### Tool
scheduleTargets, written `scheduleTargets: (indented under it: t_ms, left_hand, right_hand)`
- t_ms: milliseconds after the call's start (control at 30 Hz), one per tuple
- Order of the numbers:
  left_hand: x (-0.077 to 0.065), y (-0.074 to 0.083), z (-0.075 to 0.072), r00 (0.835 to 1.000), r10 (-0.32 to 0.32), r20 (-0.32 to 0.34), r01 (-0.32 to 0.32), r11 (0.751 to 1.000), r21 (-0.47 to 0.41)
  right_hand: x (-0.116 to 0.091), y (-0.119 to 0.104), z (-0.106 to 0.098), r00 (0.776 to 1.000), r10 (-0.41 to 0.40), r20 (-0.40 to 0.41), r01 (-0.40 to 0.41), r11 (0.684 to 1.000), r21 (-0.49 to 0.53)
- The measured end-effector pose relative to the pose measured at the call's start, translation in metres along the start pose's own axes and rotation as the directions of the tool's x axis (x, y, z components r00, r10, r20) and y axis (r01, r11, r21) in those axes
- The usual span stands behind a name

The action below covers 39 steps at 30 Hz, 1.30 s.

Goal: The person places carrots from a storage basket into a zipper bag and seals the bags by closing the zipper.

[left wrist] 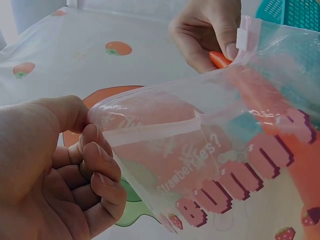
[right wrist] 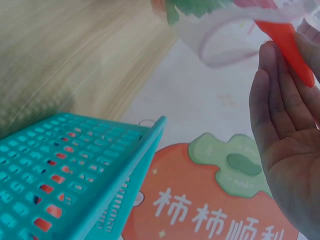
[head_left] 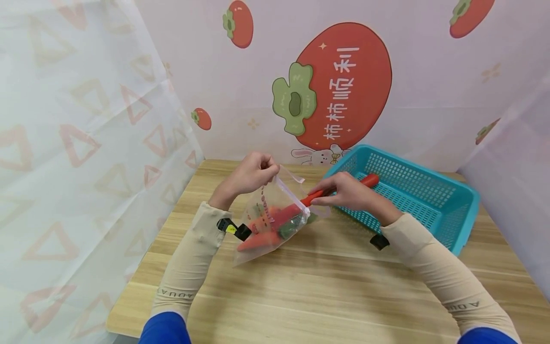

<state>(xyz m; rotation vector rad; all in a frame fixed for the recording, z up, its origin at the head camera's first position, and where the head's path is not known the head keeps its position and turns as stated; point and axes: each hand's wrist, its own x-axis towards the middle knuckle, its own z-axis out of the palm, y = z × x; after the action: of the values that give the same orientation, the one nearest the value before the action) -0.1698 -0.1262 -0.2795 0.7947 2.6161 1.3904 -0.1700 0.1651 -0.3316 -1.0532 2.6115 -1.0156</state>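
Observation:
My left hand (head_left: 253,174) pinches the upper edge of a clear zip bag (left wrist: 165,125) printed with pink letters, and holds its mouth apart. In my right hand (head_left: 345,191), between thumb and fingers, is the narrow end of a long red tapered vegetable (right wrist: 290,47), probably a carrot or chili pepper. Its thicker part lies inside the bag, as the left wrist view shows. Through the plastic appear an orange-red tapered piece (head_left: 259,241) and a dark green piece (head_left: 292,226). A white zip slider (left wrist: 242,39) sits at the bag's near-right corner.
A turquoise mesh basket (head_left: 466,203) stands at the right on the wooden table (head_left: 301,296), a red piece (head_left: 370,180) inside it. Behind rises a wall sheet (head_left: 343,86) with printed persimmons; a patterned sheet (head_left: 86,167) hangs at the left.

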Motion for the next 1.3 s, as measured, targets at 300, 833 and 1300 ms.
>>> scheduleTargets:
  t_ms: [300, 833, 1300]
  left_hand:
    - [0.000, 0.002, -0.002, 1.000, 0.015, -0.009, -0.015, 1.000, 0.015]
    - [-0.003, -0.002, -0.006, 1.000, 0.016, -0.012, -0.015, 1.000, 0.010]
    - [-0.003, -0.008, -0.007, 1.000, 0.009, -0.009, -0.009, 1.000, 0.006]
  right_hand:
    - [0.001, -0.002, -0.004, 0.997, -0.074, -0.023, 0.075, 0.997, 0.027]
    - [-0.012, 0.040, -0.061, 0.984, 0.174, -0.028, -0.176, 0.978, -0.112]
    - [-0.020, 0.098, -0.079, 0.956, 0.283, -0.076, -0.293, 0.934, -0.207]
